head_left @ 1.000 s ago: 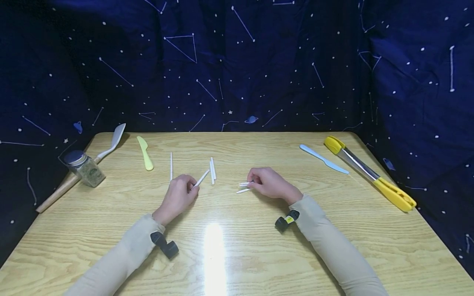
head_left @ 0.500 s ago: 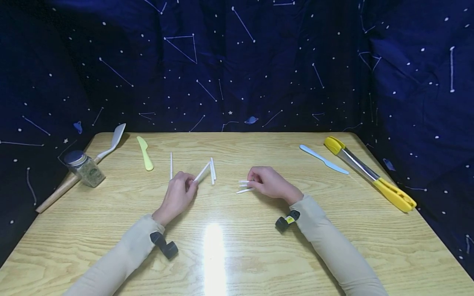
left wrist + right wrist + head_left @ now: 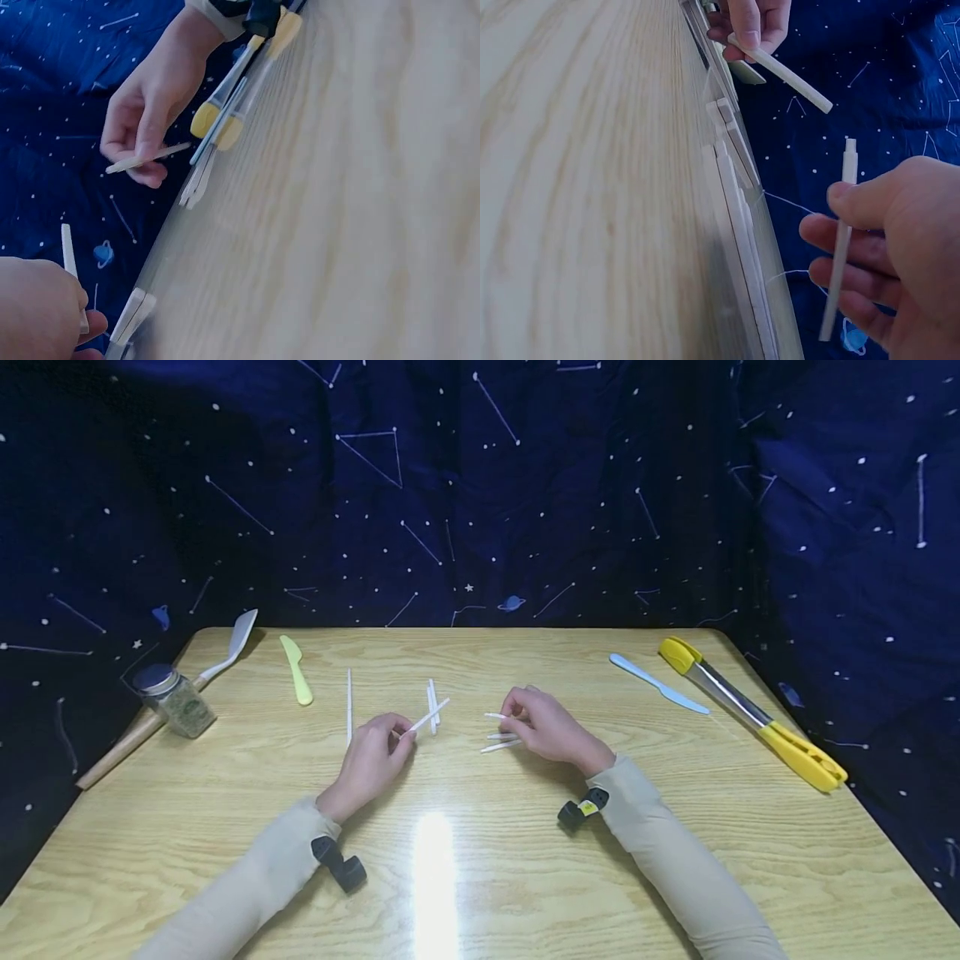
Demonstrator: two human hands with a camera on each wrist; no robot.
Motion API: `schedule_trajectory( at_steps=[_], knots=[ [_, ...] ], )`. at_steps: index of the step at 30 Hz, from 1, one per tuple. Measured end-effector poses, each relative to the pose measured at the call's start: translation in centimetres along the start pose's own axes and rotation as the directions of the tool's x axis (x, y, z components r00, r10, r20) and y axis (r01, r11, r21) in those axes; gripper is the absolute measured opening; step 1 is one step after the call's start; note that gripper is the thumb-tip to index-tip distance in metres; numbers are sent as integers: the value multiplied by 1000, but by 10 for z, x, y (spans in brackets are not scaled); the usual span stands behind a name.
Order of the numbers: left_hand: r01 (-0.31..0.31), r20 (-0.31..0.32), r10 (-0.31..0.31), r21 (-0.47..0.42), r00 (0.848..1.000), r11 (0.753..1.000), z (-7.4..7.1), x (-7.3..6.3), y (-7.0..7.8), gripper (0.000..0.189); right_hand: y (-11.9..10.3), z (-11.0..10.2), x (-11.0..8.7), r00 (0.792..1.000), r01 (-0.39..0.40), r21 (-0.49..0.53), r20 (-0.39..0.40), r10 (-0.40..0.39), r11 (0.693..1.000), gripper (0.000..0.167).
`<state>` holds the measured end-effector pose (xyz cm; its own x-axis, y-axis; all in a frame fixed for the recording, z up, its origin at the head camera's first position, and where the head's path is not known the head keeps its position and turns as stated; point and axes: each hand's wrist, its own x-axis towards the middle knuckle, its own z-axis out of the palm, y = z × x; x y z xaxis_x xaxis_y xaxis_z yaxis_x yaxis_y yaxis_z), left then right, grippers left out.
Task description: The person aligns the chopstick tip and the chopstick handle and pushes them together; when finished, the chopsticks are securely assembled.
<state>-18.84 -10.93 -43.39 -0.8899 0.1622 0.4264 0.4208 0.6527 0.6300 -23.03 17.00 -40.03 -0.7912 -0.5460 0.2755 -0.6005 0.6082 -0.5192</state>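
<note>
Though apart, hands (image 3: pixel 371 762) (image 3: pixel 553 732), sticks (image 3: pixel 782 73) (image 3: pixel 839 259) inside table edges (image 3: pixel 480 631)

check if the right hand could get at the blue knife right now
Probably not yet: nothing seems to block the way from the right hand to the blue knife, but that hand's fingers pinch a white stick.

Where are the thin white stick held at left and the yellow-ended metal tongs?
Thin white stick held at left (image 3: pixel 793 81), right wrist view: visible shaft.
Yellow-ended metal tongs (image 3: pixel 731 695), head view: silver middle section.
</note>
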Motion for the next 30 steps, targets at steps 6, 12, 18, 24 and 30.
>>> schedule_trajectory(
  at_steps=[6,12,18,24,30],
  knots=[
    [-19,48,22,-60,999,998,6,-2,7,4,0,-1,1,999,48,80,-23,-47,996,5],
    [-55,46,61,-106,997,993,10,-3,8,5,-3,-1,1,991,101,73,-92,-94,992,6],
    [-68,31,72,-114,997,991,9,-6,9,6,-7,2,3,975,152,67,-174,-139,986,7],
    [-62,7,63,-138,998,988,8,-8,10,7,-9,6,2,976,177,61,-139,-168,982,4],
    [-96,-8,96,-149,995,984,10,-10,9,8,-11,7,1,976,166,66,-155,-154,984,4]
  ],
)
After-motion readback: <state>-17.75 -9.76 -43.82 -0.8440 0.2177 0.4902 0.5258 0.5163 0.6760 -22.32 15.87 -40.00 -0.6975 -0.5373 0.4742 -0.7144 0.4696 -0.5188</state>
